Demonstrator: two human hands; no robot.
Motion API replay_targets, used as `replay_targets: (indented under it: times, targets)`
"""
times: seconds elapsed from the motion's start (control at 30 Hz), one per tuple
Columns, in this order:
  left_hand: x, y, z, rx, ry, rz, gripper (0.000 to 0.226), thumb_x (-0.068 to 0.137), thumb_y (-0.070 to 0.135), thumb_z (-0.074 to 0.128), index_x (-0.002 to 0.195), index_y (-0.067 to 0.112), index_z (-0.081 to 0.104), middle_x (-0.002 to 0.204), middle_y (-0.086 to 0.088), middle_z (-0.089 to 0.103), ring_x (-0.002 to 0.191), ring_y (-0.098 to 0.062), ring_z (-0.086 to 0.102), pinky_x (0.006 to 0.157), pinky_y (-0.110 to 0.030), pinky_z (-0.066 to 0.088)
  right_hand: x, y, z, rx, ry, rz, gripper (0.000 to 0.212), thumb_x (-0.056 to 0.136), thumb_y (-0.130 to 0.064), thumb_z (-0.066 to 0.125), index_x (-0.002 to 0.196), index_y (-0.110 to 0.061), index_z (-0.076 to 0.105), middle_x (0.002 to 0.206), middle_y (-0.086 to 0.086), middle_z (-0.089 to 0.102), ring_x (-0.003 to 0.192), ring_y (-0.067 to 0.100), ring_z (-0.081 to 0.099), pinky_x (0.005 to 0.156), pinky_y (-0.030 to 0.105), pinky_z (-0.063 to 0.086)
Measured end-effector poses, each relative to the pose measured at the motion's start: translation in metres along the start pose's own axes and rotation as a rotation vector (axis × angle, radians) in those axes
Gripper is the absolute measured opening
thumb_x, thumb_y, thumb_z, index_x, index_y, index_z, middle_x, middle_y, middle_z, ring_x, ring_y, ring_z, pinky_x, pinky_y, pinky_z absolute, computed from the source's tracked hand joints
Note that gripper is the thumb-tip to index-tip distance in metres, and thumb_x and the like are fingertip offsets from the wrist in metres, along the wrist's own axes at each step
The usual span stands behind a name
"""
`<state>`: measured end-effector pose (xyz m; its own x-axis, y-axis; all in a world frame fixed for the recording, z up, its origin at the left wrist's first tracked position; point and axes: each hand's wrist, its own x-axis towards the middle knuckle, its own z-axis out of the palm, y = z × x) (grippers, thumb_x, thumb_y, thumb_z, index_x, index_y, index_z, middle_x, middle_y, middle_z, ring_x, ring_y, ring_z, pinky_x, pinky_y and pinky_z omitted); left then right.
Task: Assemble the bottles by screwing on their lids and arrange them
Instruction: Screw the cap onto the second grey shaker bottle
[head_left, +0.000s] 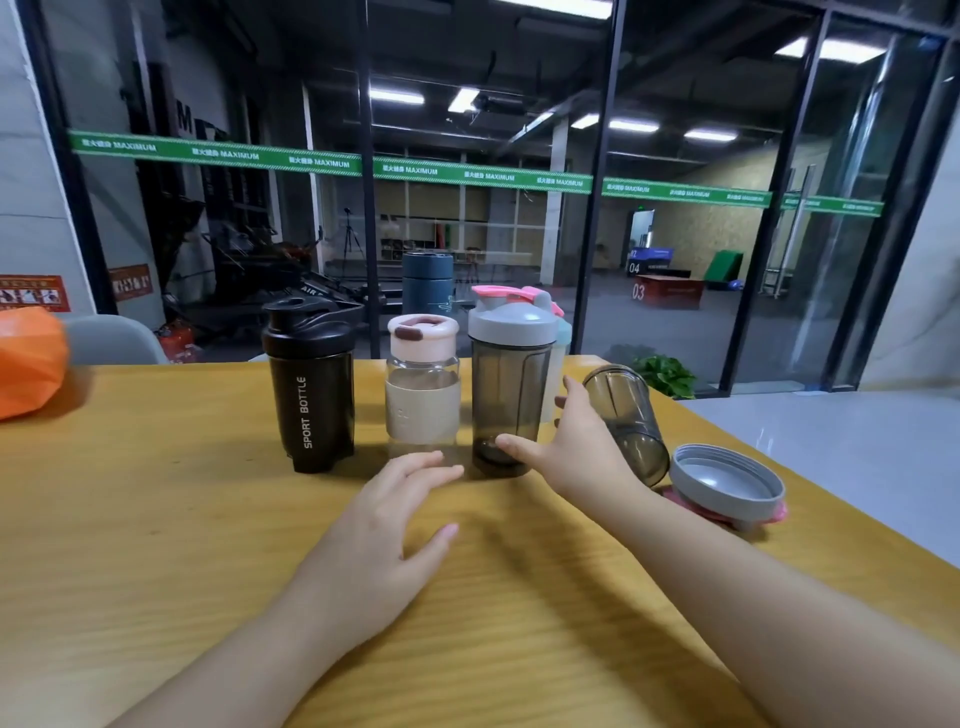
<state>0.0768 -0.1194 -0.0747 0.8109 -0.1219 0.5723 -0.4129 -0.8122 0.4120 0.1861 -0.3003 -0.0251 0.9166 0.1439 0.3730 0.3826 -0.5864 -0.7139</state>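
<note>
Standing in a row on the yellow wooden worktop (156, 519) are 3 capped bottles: a black sport bottle (310, 387) at the left, a clear bottle with a beige sleeve and pink lid (423, 384) in the middle, and a smoky grey shaker with a grey and pink lid (511, 384) at the right. The left hand (387, 525) hovers low in front of the clear bottle, fingers straight and spread, holding nothing, its fingertips just short of the bottle's base. The right hand (576, 447) reaches between the grey shaker and an uncapped smoky cup (626, 421), fingers spread wide; its thumb lies against the shaker's lower part, and whether its fingers touch the uncapped cup cannot be told. That cup tilts, mouth away from the person. Just right of it, a grey lid (727, 480) lies upside down on the worktop, well clear of both hands.
</note>
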Motion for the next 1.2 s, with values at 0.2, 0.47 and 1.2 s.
replay_targets:
  times: [0.2,0.47,1.2]
  targets:
    - [0.005,0.023,0.014,0.107,-0.152,0.099,0.051,0.084,0.058,0.033,0.134,0.048,0.037,0.142,0.033,0.023,0.129,0.017,0.022,0.1,-0.003,0.021,-0.015,0.013,-0.042,-0.16,0.084,-0.257,0.044,0.083,-0.031,0.07,0.121,-0.018,0.053,0.104,-0.007,0.061,0.097,0.012,0.056,0.083,0.026,0.048]
    - [0.04,0.071,0.056,0.133,-0.225,0.087,0.067,0.093,0.044,0.047,0.145,0.046,0.004,0.154,0.017,-0.001,0.144,-0.005,0.01,0.115,-0.027,0.02,0.001,0.062,-0.089,-0.342,0.138,-0.406,0.003,0.085,-0.016,0.065,0.086,-0.016,0.068,0.077,-0.014,0.057,0.082,0.01,0.046,0.07,0.016,0.032]
    - [0.124,0.125,0.16,0.192,-0.221,-0.074,0.116,0.062,0.081,0.057,0.151,0.033,-0.001,0.159,0.01,-0.009,0.143,-0.015,-0.026,0.117,-0.053,-0.007,0.02,0.123,-0.128,-0.324,-0.067,0.32,0.027,0.094,-0.018,0.048,0.116,-0.019,0.064,0.103,0.008,0.067,0.063,0.025,0.062,0.045,0.031,0.052]
